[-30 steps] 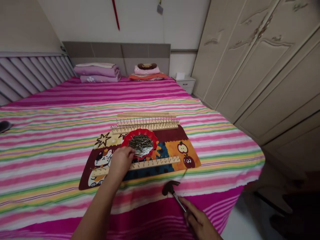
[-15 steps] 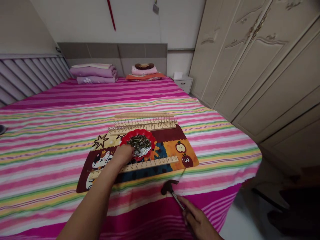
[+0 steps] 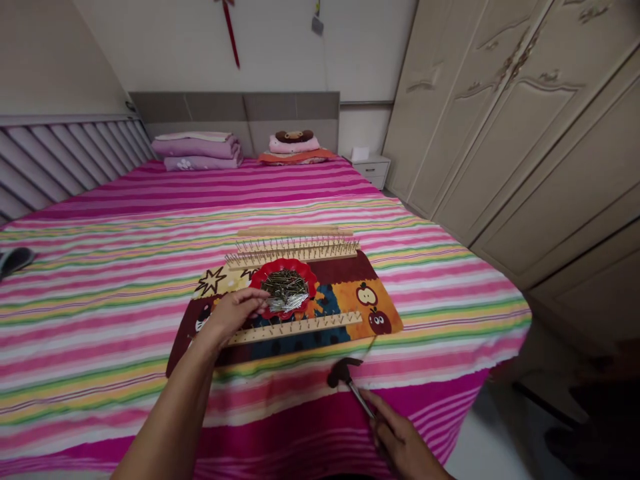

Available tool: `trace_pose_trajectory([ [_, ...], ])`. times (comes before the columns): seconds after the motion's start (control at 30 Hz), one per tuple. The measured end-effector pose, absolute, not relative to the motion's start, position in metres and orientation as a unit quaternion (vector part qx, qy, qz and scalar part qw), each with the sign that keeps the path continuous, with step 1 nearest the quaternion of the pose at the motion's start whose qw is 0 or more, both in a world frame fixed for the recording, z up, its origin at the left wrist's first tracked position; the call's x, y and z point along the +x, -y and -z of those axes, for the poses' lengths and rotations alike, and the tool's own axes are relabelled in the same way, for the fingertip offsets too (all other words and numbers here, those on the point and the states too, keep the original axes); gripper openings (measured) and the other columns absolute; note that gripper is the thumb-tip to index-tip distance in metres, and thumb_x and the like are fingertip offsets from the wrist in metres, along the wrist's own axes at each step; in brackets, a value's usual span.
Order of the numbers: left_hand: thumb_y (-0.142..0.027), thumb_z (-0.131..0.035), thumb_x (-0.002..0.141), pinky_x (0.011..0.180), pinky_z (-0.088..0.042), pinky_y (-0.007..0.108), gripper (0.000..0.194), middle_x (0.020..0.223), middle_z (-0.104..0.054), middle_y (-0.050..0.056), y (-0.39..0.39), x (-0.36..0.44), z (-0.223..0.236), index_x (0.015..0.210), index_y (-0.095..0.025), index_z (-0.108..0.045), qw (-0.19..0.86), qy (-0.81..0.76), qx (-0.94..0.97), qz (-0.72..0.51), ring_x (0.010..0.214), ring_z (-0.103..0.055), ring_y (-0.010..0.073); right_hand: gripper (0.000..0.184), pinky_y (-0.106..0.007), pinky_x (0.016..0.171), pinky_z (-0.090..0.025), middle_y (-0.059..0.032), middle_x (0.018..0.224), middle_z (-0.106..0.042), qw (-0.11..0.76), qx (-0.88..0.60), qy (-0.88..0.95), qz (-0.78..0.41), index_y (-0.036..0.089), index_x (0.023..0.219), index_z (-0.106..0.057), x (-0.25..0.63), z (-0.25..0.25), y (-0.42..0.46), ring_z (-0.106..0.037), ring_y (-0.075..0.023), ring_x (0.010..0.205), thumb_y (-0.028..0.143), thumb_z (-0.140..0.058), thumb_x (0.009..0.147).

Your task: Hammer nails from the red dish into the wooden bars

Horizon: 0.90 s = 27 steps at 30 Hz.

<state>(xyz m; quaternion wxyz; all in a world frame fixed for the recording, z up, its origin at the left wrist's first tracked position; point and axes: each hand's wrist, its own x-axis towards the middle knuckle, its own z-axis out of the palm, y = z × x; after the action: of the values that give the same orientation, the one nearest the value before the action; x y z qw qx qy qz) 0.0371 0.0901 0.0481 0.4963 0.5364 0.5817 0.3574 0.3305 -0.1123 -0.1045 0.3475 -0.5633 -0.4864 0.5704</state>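
A red scalloped dish (image 3: 261,279) heaped with metal nails (image 3: 285,289) sits on a cartoon-print mat (image 3: 345,293) on the striped bed. My left hand (image 3: 234,315) reaches to the dish's near-left rim, fingers curled together at the nails; what they pinch is too small to name. A wooden strip (image 3: 305,327) studded with upright nails lies just in front of the dish, partly under my hand. My right hand (image 3: 400,443) grips the handle of a small hammer (image 3: 345,377), whose dark head rests on the bed edge.
Two more wooden strips (image 3: 295,248) with nails lie behind the dish. Folded bedding (image 3: 197,150) and a plush toy (image 3: 294,136) sit at the headboard. A wardrobe (image 3: 515,127) runs along the right, a nightstand (image 3: 373,167) beside it. A dark object (image 3: 15,259) lies at the bed's left edge.
My left hand has shifted slightly left and back at the dish rim, uncovering more of the near strip. The hammer and right hand have barely moved; the camera tilted a little.
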Motion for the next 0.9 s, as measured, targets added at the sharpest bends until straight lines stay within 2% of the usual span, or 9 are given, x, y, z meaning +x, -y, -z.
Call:
trace_pose_trajectory([
  [0.2,-0.033,-0.08,0.048,0.073,-0.053,0.028,0.041,0.08,-0.073,0.006,-0.047,0.019,-0.05,0.084,-0.016,-0.072,0.576,-0.557,0.425,-0.42,0.074,-0.067,0.0161,0.068,-0.026,0.051,-0.028,0.0064,0.058,-0.035,0.341,-0.57,0.482,-0.572,0.009,0.14,-0.04,0.329,0.103,0.112,-0.033,-0.0138,0.052,0.049,-0.041,0.084],
  [0.3,-0.036,-0.081,0.048,0.066,-0.055,0.028,0.041,0.075,-0.073,0.006,-0.035,0.012,-0.036,0.082,-0.015,-0.072,0.549,-0.58,0.408,-0.444,0.066,-0.066,0.0155,0.068,-0.026,0.05,-0.028,0.0063,0.058,-0.035,0.342,-0.571,0.483,-0.569,0.012,0.14,-0.04,0.331,0.104,0.113,-0.033,-0.0138,0.052,0.05,-0.04,0.085],
  [0.4,-0.042,-0.08,0.049,0.053,-0.052,0.024,0.043,0.073,-0.072,0.005,-0.028,0.011,-0.019,0.082,-0.015,-0.073,0.495,-0.605,0.408,-0.471,0.052,-0.059,0.0107,0.066,-0.026,0.05,-0.029,0.0061,0.058,-0.036,0.353,-0.565,0.481,-0.57,0.013,0.14,-0.04,0.331,0.107,0.114,-0.033,-0.0137,0.051,0.05,-0.039,0.086],
  [0.6,-0.046,-0.078,0.047,0.061,-0.056,0.027,0.053,0.074,-0.071,0.005,-0.028,0.028,0.007,0.087,-0.013,-0.071,0.459,-0.619,0.37,-0.518,0.067,-0.065,0.0155,0.069,-0.025,0.048,-0.029,0.0067,0.056,-0.036,0.363,-0.569,0.467,-0.572,0.012,0.138,-0.043,0.329,0.111,0.115,-0.033,-0.0131,0.049,0.054,-0.042,0.083],
  [0.9,-0.041,-0.067,0.058,0.063,-0.054,0.027,0.032,0.069,-0.069,0.001,-0.031,0.041,0.021,0.079,-0.017,-0.064,0.395,-0.669,0.395,-0.49,0.062,-0.064,0.0134,0.072,-0.024,0.046,-0.024,0.0083,0.054,-0.033,0.36,-0.569,0.44,-0.594,0.013,0.139,-0.041,0.329,0.109,0.115,-0.028,-0.0113,0.046,0.056,-0.044,0.082],
])
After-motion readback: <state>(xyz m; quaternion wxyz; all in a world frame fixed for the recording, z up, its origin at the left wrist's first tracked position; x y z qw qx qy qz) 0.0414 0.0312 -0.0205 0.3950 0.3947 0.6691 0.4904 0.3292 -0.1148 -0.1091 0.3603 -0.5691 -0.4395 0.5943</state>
